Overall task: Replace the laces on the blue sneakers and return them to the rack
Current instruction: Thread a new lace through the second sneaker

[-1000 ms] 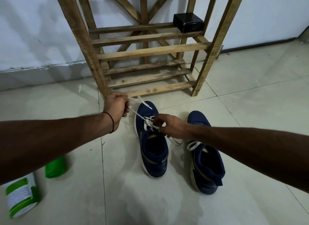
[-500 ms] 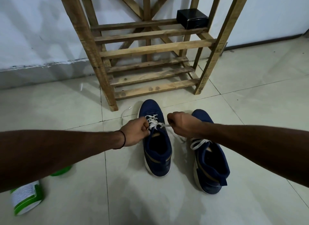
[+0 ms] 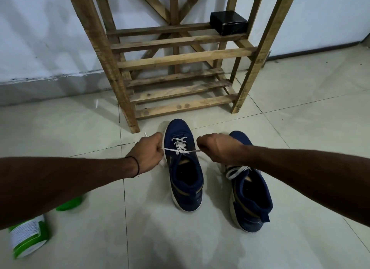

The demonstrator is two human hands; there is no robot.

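Note:
Two blue sneakers stand on the tiled floor, toes toward the wooden rack (image 3: pixel 180 58). The left sneaker (image 3: pixel 185 176) has a white lace (image 3: pixel 180 147) crossed through its lower eyelets. My left hand (image 3: pixel 149 151) grips one lace end on the shoe's left side. My right hand (image 3: pixel 217 148) grips the other end on its right side. The lace runs taut and level between both fists. The right sneaker (image 3: pixel 250 198) lies partly under my right forearm, with a loose white lace (image 3: pixel 236 171) at its tongue.
A small black box (image 3: pixel 229 24) sits on the rack's middle shelf at the right. A green-and-white container (image 3: pixel 28 240) lies on the floor at lower left, its green cap (image 3: pixel 69 204) beside it. The white wall stands behind the rack.
My left hand came down from the rack leg to the shoe's left side. Both hands moved apart sideways and the lace went taut across the sneaker.

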